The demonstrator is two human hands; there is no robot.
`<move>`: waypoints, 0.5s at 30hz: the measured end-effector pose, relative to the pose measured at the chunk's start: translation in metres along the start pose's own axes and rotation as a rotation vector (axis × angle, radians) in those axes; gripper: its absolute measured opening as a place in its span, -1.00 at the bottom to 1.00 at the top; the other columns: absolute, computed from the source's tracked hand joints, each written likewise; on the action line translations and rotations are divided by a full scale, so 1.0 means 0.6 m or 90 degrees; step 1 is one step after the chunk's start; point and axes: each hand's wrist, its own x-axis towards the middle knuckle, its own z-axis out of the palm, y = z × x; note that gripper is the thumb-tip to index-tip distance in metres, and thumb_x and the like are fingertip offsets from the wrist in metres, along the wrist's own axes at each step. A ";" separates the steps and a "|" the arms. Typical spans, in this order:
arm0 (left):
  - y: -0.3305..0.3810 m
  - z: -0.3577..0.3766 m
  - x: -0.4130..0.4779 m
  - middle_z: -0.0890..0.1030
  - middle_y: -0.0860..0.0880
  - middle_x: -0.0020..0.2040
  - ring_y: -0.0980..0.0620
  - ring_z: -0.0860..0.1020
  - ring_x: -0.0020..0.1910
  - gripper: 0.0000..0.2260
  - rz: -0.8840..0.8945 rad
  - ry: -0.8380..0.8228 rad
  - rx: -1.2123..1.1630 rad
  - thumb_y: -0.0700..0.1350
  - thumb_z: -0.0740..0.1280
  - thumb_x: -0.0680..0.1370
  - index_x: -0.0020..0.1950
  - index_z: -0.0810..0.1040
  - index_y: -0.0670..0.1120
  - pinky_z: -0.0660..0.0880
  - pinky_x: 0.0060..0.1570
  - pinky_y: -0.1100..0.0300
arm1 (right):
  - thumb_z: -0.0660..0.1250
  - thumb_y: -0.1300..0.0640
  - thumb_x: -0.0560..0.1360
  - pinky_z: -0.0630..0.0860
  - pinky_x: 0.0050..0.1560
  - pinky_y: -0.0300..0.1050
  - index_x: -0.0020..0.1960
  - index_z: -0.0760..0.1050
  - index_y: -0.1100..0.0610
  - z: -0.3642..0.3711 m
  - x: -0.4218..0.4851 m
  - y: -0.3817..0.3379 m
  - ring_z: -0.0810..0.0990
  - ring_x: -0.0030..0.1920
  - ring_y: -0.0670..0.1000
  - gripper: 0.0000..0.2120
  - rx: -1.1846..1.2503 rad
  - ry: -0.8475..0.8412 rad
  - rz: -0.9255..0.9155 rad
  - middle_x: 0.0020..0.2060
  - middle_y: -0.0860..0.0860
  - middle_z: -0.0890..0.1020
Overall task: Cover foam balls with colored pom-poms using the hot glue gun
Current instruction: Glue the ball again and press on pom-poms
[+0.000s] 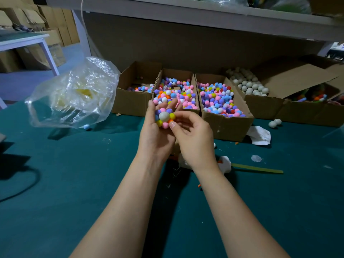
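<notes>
**Half-covered foam ball held over the bench in both hands**

A foam ball point(164, 116) is held above the middle of the green bench point(74, 183), in front of the row of boxes. Its pale bare patch is turned toward the camera and is ringed by glued pom-poms in pink, yellow, purple, blue and orange.

The ball is cradled in the left hand point(154, 135), with the thumb raised at its left side and the fingers reaching up behind it. The right hand point(193, 136) is closed on the ball's right side – the thumb tip is pressed at the lower right and the curled forefinger at the upper right, so the pom-poms there are pinched between them.

Along the far edge of the bench, three cardboard boxes are set side by side: a nearly empty one point(130, 101), a middle one point(175, 94) and a fuller one point(219, 101), all holding mixed pom-poms. Further right, plain foam balls are piled in an open box point(249, 84).

Toward the far left corner a crumpled clear plastic bag point(74, 94) is seen, with a loose blue pom-pom point(86, 127) just beside it. Near the right edge lie two loose foam balls point(275, 123), a crumpled white paper point(259, 135) and a yellow-green stick point(256, 168). A white object point(225, 164) is partly hidden under the right wrist – what it is cannot be told.
</notes>
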 end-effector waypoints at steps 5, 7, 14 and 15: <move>0.002 -0.004 0.006 0.68 -0.16 -0.09 -0.04 0.69 -0.17 -0.75 0.005 0.011 -0.066 -0.11 0.20 0.61 0.00 0.61 -0.23 0.61 -0.23 0.14 | 0.39 0.23 0.51 0.52 -0.03 -0.43 0.09 0.57 0.05 -0.006 0.001 0.000 0.61 0.00 -0.19 -0.82 -0.035 -0.035 -0.006 -0.02 -0.09 0.63; 0.003 -0.003 0.005 0.63 -0.14 -0.07 -0.01 0.65 -0.11 -0.81 -0.010 0.007 -0.082 -0.16 0.19 0.60 0.02 0.56 -0.22 0.60 -0.11 0.16 | 0.39 0.22 0.51 0.50 -0.08 -0.48 0.02 0.56 0.03 -0.006 0.000 0.000 0.60 -0.03 -0.21 -0.86 -0.066 -0.026 -0.019 -0.06 -0.10 0.63; 0.002 0.001 0.005 0.62 -0.20 -0.08 -0.03 0.67 -0.22 -0.79 -0.025 0.020 -0.050 -0.16 0.18 0.62 0.02 0.54 -0.25 0.60 -0.25 0.14 | 0.41 0.20 0.49 0.50 -0.14 -0.47 -0.02 0.62 0.08 -0.003 -0.003 0.007 0.60 -0.11 -0.22 -0.92 -0.137 0.033 -0.067 -0.17 -0.14 0.62; 0.002 0.001 0.004 0.64 -0.20 -0.09 -0.05 0.68 -0.22 -0.75 -0.026 0.014 -0.056 -0.12 0.16 0.64 0.02 0.55 -0.25 0.61 -0.25 0.12 | 0.41 0.19 0.50 0.50 -0.13 -0.46 -0.02 0.62 0.08 -0.003 -0.003 0.008 0.61 -0.09 -0.20 -0.92 -0.131 0.035 -0.064 -0.14 -0.11 0.63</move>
